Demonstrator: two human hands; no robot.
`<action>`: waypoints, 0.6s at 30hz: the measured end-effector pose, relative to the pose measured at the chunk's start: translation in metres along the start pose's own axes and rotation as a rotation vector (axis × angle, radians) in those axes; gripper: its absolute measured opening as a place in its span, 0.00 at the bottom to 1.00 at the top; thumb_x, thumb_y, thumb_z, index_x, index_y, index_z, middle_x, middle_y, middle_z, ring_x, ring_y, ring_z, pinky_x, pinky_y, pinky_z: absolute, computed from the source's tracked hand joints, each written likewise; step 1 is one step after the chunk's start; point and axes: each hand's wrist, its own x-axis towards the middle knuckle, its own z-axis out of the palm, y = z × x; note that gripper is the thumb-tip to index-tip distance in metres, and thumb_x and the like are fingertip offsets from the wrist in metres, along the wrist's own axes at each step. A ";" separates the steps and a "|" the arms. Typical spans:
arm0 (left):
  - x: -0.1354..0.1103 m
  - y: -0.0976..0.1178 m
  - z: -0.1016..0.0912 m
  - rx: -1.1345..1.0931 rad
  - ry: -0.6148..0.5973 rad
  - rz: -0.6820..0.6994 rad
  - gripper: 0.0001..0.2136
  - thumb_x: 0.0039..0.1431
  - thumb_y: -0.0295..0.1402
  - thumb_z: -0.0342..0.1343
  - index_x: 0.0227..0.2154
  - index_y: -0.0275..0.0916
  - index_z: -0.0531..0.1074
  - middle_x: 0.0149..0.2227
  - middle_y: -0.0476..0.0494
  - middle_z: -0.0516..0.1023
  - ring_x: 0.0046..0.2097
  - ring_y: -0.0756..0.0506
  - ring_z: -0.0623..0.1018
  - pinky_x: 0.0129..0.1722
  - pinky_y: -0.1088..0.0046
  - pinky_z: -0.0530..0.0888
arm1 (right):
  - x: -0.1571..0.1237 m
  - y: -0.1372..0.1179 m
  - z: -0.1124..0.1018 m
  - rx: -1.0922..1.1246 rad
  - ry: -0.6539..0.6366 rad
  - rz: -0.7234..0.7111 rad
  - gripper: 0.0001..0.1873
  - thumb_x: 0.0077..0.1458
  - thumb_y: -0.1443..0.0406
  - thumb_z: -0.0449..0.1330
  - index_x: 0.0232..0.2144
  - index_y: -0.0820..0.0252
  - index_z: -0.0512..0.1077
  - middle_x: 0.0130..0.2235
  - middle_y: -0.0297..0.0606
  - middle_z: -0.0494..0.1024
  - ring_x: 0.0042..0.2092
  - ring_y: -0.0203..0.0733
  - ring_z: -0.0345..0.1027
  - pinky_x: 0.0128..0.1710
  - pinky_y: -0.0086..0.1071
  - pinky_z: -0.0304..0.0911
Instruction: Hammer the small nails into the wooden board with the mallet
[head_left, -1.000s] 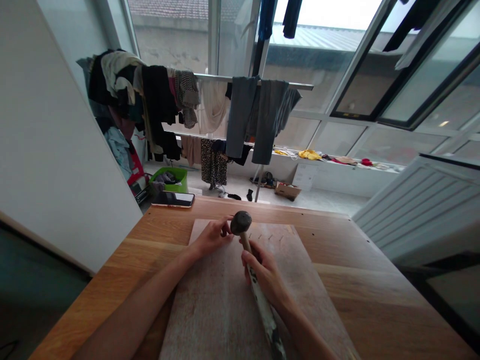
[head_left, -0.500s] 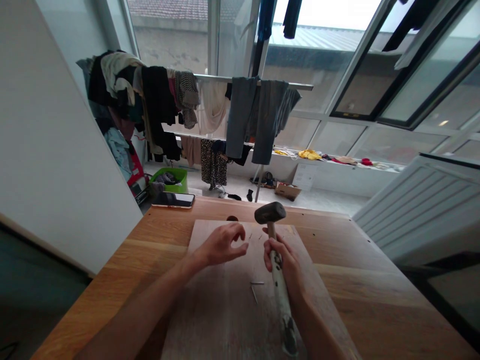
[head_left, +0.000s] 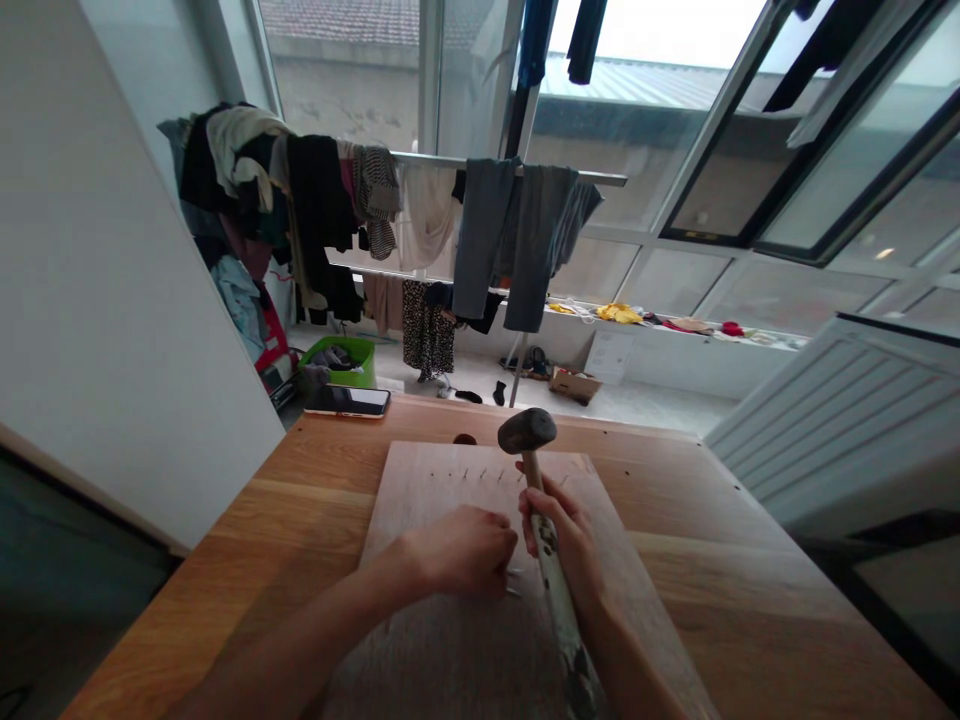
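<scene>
My right hand (head_left: 559,520) is wrapped round the worn, pale wooden handle of a hammer (head_left: 527,431), its dark head raised toward the far side. Below both hands lies a flat wooden board (head_left: 427,660). Near the board's far edge, several nails (head_left: 483,474) stand in a row. My left hand (head_left: 469,552) is low over the middle of the board, fingers curled and pressed together. Beside its fingertips a loose nail (head_left: 513,591) partly shows. Whatever those fingers pinch is hidden.
The board rests on a wooden table (head_left: 247,530). A phone (head_left: 347,402) lies at the table's far left edge, and a dark round hole (head_left: 465,439) shows behind the board. Beyond stand a rack of hanging clothes (head_left: 487,235) and a green basin (head_left: 360,362).
My left hand has come down and nearer from the row of nails to the loose nails, its fingers closing. The hammer head has shifted slightly left, still in my right hand.
</scene>
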 end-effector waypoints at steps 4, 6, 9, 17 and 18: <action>-0.006 -0.008 -0.009 0.023 -0.031 -0.041 0.04 0.54 0.31 0.61 0.28 0.36 0.77 0.31 0.40 0.80 0.30 0.42 0.79 0.29 0.69 0.69 | -0.002 0.006 0.002 0.056 -0.143 0.024 0.18 0.51 0.57 0.65 0.42 0.60 0.72 0.28 0.28 0.74 0.15 0.27 0.61 0.12 0.22 0.52; -0.012 -0.016 -0.018 0.006 -0.047 -0.124 0.03 0.52 0.31 0.61 0.29 0.36 0.77 0.31 0.40 0.80 0.31 0.42 0.78 0.29 0.70 0.68 | -0.005 0.008 0.005 0.125 -0.219 0.062 0.13 0.51 0.61 0.63 0.40 0.58 0.70 0.29 0.28 0.74 0.16 0.27 0.63 0.13 0.21 0.53; -0.024 -0.032 -0.034 -0.012 -0.061 -0.286 0.03 0.50 0.30 0.60 0.28 0.38 0.76 0.30 0.41 0.79 0.31 0.43 0.77 0.30 0.70 0.67 | -0.008 0.008 0.008 0.230 -0.298 0.154 0.11 0.51 0.63 0.61 0.38 0.55 0.66 0.25 0.25 0.71 0.15 0.28 0.60 0.11 0.20 0.51; -0.041 -0.085 -0.044 -0.049 0.150 -0.413 0.04 0.50 0.25 0.56 0.30 0.38 0.74 0.31 0.45 0.78 0.33 0.45 0.75 0.32 0.74 0.64 | -0.003 0.008 0.004 -0.001 -0.309 0.190 0.19 0.60 0.47 0.57 0.39 0.55 0.63 0.20 0.18 0.61 0.11 0.25 0.48 0.08 0.20 0.49; -0.041 -0.090 -0.041 -0.056 0.168 -0.407 0.04 0.51 0.25 0.56 0.30 0.38 0.74 0.32 0.45 0.78 0.34 0.45 0.75 0.32 0.74 0.65 | -0.003 0.007 0.003 -0.086 -0.313 0.184 0.21 0.59 0.45 0.57 0.38 0.55 0.63 0.20 0.18 0.61 0.11 0.25 0.49 0.08 0.20 0.49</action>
